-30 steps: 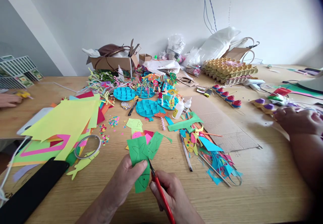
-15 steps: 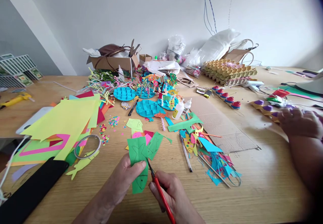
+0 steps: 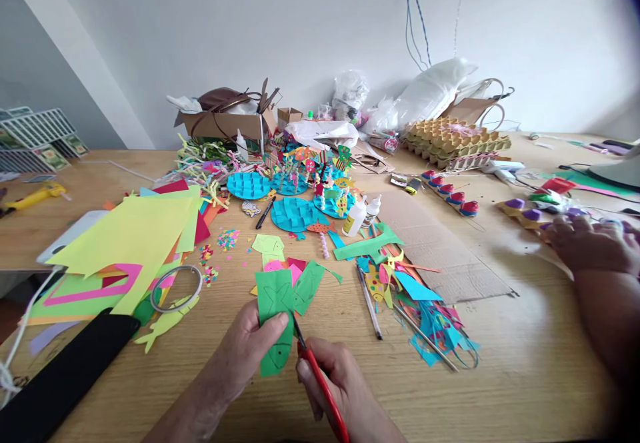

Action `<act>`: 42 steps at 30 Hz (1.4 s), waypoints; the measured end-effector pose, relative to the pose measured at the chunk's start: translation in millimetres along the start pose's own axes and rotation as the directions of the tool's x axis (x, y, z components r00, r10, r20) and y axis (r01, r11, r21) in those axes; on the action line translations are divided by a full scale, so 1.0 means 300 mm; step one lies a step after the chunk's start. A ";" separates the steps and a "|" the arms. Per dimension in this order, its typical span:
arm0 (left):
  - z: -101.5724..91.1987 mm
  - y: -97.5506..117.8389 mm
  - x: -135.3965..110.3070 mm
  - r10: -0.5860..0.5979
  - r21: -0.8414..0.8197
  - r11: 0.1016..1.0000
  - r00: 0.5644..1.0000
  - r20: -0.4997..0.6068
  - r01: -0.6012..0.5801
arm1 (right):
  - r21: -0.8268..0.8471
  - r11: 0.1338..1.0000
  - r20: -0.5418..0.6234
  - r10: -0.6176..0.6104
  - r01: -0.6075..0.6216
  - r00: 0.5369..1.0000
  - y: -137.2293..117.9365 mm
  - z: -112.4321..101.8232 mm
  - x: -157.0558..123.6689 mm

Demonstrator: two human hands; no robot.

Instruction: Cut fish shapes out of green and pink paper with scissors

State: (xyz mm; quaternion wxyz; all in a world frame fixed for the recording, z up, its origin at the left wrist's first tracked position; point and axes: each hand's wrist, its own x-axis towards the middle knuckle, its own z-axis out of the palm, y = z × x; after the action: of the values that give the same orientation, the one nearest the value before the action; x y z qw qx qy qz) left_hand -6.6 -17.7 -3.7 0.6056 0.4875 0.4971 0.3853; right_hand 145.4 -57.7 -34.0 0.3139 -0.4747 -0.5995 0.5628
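My left hand (image 3: pixel 245 353) pinches a green paper piece (image 3: pixel 274 320) with a fish outline drawn on it, thumb on top. My right hand (image 3: pixel 340 383) is closed round red-handled scissors (image 3: pixel 317 380). Their blades touch the right edge of the green paper. Both hands are low at the near edge of the wooden table (image 3: pixel 525 363). Just beyond the paper lie green, pink and yellow offcuts (image 3: pixel 295 273).
Yellow and green paper sheets (image 3: pixel 125 243) and a tape ring (image 3: pixel 176 288) lie left. Blue woven discs (image 3: pixel 295 213), glue bottles (image 3: pixel 356 216), pens (image 3: pixel 369 300) and coloured scraps (image 3: pixel 430 323) fill the middle. Another person's hand (image 3: pixel 590 246) rests at right. Egg cartons (image 3: pixel 455 138) and a cardboard box (image 3: pixel 225 123) stand behind.
The green paper has turned slightly in my left hand as the scissors worked along its edge. A person's hand at the far left has left the view.
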 end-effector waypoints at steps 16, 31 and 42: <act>0.036 0.008 0.000 0.018 0.014 1.000 0.999 -0.028 -0.017 | 0.009 0.998 -0.013 -0.058 0.058 0.998 0.008 -0.004 -0.003; 0.022 0.011 0.000 -0.020 0.009 1.000 1.000 0.018 0.020 | -0.099 0.992 -0.048 -0.084 0.079 0.995 0.002 -0.012 -0.001; 0.008 -0.005 0.000 -0.032 -0.023 0.999 0.999 0.027 0.032 | -0.134 0.987 -0.047 -0.094 0.087 0.994 0.012 -0.007 -0.003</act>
State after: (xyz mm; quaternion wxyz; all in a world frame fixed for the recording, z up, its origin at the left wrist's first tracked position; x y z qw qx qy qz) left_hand -4.4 -18.6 -5.2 0.6238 0.4776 0.4923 0.3747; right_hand 148.5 -57.9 -36.9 0.3232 -0.4814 -0.6477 0.4942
